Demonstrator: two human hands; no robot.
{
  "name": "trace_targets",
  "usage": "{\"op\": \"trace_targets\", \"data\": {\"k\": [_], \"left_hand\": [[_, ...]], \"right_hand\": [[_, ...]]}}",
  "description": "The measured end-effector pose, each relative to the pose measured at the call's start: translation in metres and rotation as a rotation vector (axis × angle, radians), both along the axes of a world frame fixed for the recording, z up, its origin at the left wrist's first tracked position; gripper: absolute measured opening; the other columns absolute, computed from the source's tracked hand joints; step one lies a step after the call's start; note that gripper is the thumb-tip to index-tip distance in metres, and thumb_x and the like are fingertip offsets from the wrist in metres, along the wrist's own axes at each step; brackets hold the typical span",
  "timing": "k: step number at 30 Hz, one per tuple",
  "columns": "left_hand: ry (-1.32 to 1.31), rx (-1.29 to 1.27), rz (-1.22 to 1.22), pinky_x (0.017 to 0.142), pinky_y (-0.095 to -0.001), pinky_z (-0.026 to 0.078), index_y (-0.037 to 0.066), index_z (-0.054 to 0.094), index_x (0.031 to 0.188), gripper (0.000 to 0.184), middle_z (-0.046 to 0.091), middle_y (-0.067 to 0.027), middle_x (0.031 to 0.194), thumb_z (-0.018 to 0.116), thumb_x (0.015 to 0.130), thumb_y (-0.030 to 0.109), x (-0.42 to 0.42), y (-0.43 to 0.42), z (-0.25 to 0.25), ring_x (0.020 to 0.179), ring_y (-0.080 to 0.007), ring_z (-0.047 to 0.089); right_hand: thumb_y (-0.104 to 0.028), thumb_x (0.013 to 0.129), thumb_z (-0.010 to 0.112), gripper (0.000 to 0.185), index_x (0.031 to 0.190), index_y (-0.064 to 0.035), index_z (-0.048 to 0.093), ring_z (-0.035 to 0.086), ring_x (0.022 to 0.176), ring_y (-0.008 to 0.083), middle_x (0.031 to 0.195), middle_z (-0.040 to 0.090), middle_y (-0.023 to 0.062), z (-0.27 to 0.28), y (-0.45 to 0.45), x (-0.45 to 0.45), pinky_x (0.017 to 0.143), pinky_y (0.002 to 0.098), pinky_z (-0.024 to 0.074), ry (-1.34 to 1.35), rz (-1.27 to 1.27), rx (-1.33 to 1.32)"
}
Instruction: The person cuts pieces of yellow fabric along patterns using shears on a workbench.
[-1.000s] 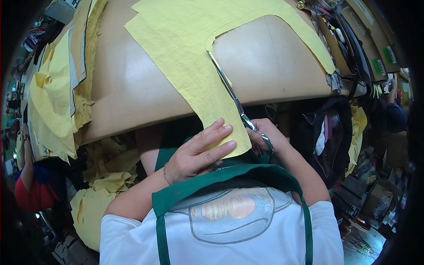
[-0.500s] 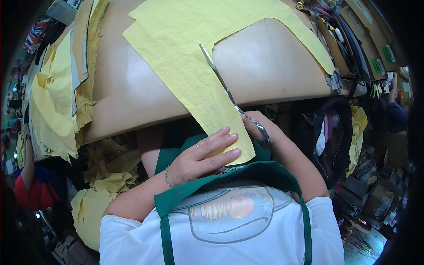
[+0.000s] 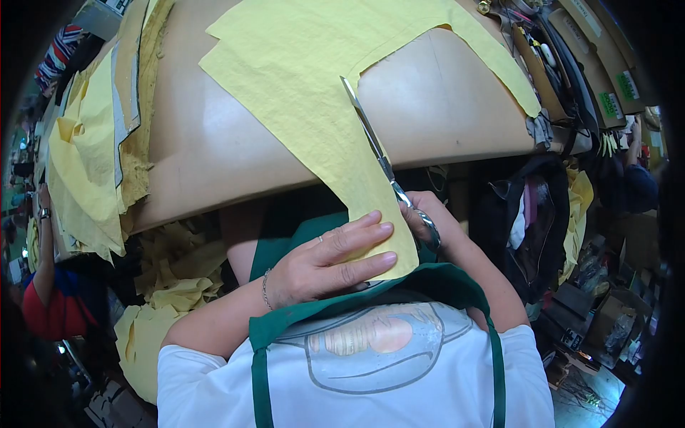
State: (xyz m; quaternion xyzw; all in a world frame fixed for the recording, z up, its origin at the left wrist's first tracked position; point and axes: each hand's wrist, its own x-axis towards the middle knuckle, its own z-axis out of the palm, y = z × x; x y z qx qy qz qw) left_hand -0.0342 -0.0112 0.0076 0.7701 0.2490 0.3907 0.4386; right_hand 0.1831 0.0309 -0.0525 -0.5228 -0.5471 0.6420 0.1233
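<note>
A large yellow sheet, cloth or soft leather (image 3: 321,121), spreads over the table, and its narrow tail hangs past the front edge toward my apron. My left hand (image 3: 325,260) holds that tail, with fingers stretched across its top and the thumb hidden. My right hand (image 3: 427,214) is closed around the handles of a pair of metal scissors (image 3: 378,151), partly hidden behind the sheet's edge. Along the right edge of the tail the blades point away from me, their tip by the inner corner of the curved cutout. The blades look nearly closed.
Layered yellow pieces (image 3: 82,157) lie at the table's (image 3: 193,153) left end. Yellow scraps (image 3: 153,335) are piled below on the left. Cardboard boxes (image 3: 581,53) and tools line the right side, with a dark bag (image 3: 524,221) underneath. Another person's arm (image 3: 45,250) shows far left.
The scissors have shifted right and slightly toward me, with the blades drawn closer together. The sheet's tail and my left hand have moved a little right and nearer my body.
</note>
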Motion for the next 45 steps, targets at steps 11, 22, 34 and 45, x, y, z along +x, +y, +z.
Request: {"op": "trace_targets", "data": {"k": [11, 22, 34, 45], "left_hand": [[-0.089, -0.072, -0.132, 0.099, -0.0424, 0.026, 0.002, 0.050, 0.116, 0.034, 0.038, -0.0225, 0.126, 0.053, 0.082, 0.009, 0.004, 0.001, 0.007, 0.120, -0.0370, 0.033], [-0.140, -0.051, -0.157, 0.097, -0.0433, 0.029, 0.001, 0.050, 0.115, 0.032, 0.037, -0.0275, 0.124, 0.050, 0.083, 0.007, 0.007, 0.000, 0.013, 0.118, -0.0396, 0.036], [0.187, 0.112, 0.790, 0.091, -0.0317, 0.036, -0.001, 0.049, 0.114, 0.035, 0.051, -0.0179, 0.115, 0.049, 0.085, 0.019, -0.088, 0.135, -0.002, 0.107, -0.0271, 0.049], [0.835, -0.010, 1.090, 0.086, -0.0370, 0.040, 0.008, 0.043, 0.121, 0.051, 0.052, -0.0189, 0.110, 0.062, 0.074, 0.020, -0.138, 0.262, -0.073, 0.101, -0.0332, 0.050]], "right_hand": [[-0.064, 0.065, 0.056, 0.060, 0.063, -0.0044, 0.048, 0.049, 0.041, 0.0096, 0.049, 0.046, 0.0009, -0.004, -0.020, 0.012, 0.037, 0.0225, 0.0384, -0.013, -0.085, -0.076], [-0.054, 0.068, 0.063, 0.051, 0.064, -0.0057, 0.047, 0.041, 0.042, 0.0052, 0.049, 0.042, -0.0030, -0.003, -0.039, 0.025, 0.038, 0.0210, 0.0328, 0.017, -0.181, -0.102], [-0.061, 0.069, 0.056, 0.055, 0.063, -0.0075, 0.046, 0.046, 0.044, 0.0063, 0.050, 0.044, -0.0018, 0.024, -0.040, 0.022, 0.041, 0.0208, 0.0366, -0.065, -0.150, -0.091], [-0.053, 0.071, 0.062, 0.051, 0.065, -0.0042, 0.048, 0.048, 0.043, 0.0080, 0.050, 0.045, -0.0001, 0.036, -0.033, 0.023, 0.041, 0.0231, 0.0397, -0.233, -0.098, -0.085]]}}
